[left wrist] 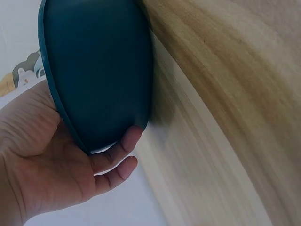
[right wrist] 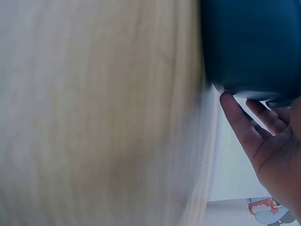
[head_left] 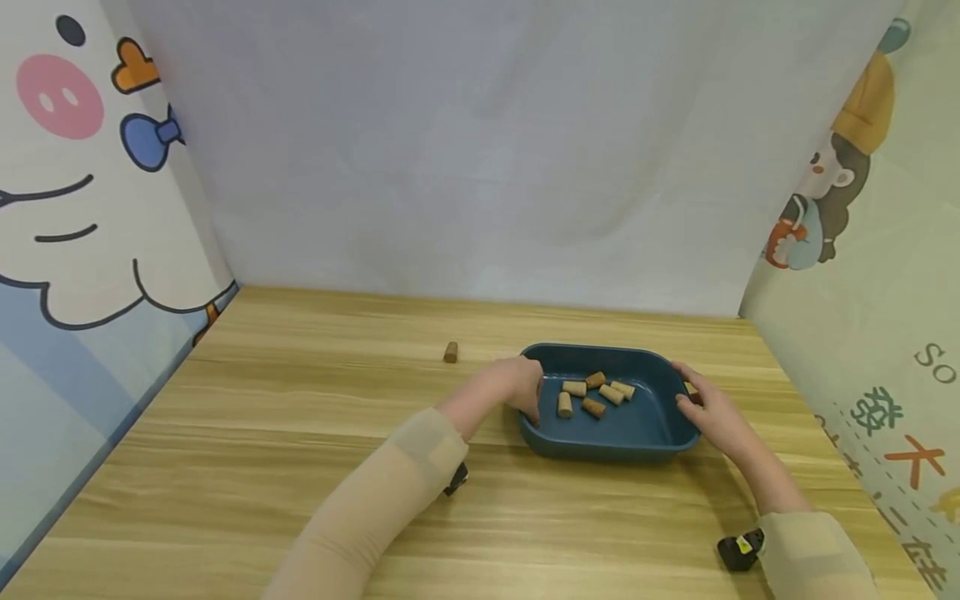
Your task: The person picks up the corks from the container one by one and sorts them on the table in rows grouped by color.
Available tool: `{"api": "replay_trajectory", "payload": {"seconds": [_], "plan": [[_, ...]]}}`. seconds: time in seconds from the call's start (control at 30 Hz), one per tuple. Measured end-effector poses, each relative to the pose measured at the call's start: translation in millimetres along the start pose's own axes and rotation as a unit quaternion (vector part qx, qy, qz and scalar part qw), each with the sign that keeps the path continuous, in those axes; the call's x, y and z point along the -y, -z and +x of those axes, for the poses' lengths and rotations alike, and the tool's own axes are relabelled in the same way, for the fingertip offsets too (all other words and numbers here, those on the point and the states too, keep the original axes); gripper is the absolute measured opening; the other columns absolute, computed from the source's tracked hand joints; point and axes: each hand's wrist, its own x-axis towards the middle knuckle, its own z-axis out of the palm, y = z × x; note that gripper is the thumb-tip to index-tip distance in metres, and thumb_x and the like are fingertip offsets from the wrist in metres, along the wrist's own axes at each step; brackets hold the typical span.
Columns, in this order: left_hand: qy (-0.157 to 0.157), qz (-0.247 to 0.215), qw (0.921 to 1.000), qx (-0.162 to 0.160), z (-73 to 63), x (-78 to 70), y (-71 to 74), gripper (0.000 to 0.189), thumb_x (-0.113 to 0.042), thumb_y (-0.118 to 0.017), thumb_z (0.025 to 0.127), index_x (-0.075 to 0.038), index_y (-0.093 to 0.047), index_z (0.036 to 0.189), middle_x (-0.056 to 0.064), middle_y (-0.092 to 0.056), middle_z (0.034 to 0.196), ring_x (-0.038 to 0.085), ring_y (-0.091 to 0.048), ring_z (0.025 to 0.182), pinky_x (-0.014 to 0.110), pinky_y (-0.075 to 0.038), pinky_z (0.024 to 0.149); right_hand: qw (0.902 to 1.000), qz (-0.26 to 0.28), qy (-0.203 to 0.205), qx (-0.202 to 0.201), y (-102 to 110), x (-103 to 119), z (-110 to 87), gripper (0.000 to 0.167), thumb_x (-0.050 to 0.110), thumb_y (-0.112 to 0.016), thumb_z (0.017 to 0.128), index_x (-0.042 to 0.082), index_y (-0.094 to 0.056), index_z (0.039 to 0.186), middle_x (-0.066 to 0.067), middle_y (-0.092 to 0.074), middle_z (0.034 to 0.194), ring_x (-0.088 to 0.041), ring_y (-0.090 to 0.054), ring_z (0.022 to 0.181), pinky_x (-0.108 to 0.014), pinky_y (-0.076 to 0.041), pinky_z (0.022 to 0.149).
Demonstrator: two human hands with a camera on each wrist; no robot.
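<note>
The left hand (head_left: 525, 387) and right hand (head_left: 711, 414) gripped the ends of a tray (head_left: 600, 451), toward the right of the tabletop (head_left: 300, 400).
Open side up, its long axis ran left to right; corks (head_left: 611, 394) lay inside at mixed angles. "SO" showed on the right wall (head_left: 862, 317).

"so" (head_left: 935, 363) and "發" (head_left: 879, 410) on right wall (head_left: 847, 333)
</note>
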Motion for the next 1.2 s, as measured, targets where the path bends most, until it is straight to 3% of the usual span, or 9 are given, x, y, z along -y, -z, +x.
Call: {"api": "replay_trajectory", "payload": {"seconds": [0.37,0.77,1.0,1.2], "plan": [[-0.070,-0.044,0.9953,-0.052,2.5,14.5,-6.6,0.018,-0.031,-0.077,0.079,-0.017,-0.065,0.079,-0.006,-0.061,0.074,0.009,-0.053,0.065,0.022,-0.044,0.058,1.0000,0.003,-0.003,0.001,-0.5,-2.5,1.0,0.054,0.009,-0.045,0.098,-0.004,-0.026,0.146,-0.036,-0.033,0.141,-0.049,-0.055,0.107,-0.048,-0.051,0.080],[-0.094,-0.087,0.9805,-0.149,-11.7,22.1,-17.6,0.020,-0.034,-0.074,0.081,-0.017,-0.068,0.091,-0.006,-0.063,0.086,0.009,-0.056,0.078,0.023,-0.048,0.069,0.9999,0.004,-0.008,0.006,0.1,-0.2,1.7,0.054,0.009,-0.046,0.097,-0.004,-0.026,0.146,-0.036,-0.033,0.141,-0.049,-0.055,0.107,-0.049,-0.052,0.081],[-0.103,-0.156,0.9623,-0.198,-20.7,28.6,-18.1,0.028,-0.034,-0.074,0.081,-0.014,-0.068,0.100,-0.003,-0.066,0.096,0.012,-0.060,0.091,0.027,-0.050,0.081,1.0000,0.007,-0.004,0.003,-0.4,0.2,2.5,0.054,0.008,-0.045,0.097,-0.006,-0.026,0.145,-0.037,-0.032,0.141,-0.049,-0.055,0.107,-0.051,-0.050,0.083],[-0.117,-0.221,0.9475,-0.200,-26.1,40.7,-20.8,0.030,-0.033,-0.074,0.082,-0.015,-0.067,0.105,-0.003,-0.064,0.102,0.013,-0.058,0.100,0.030,-0.050,0.087,1.0000,0.007,-0.002,0.006,-1.3,-0.9,2.8,0.054,0.008,-0.045,0.097,-0.006,-0.025,0.145,-0.037,-0.032,0.140,-0.051,-0.054,0.108,-0.053,-0.049,0.085]]}}
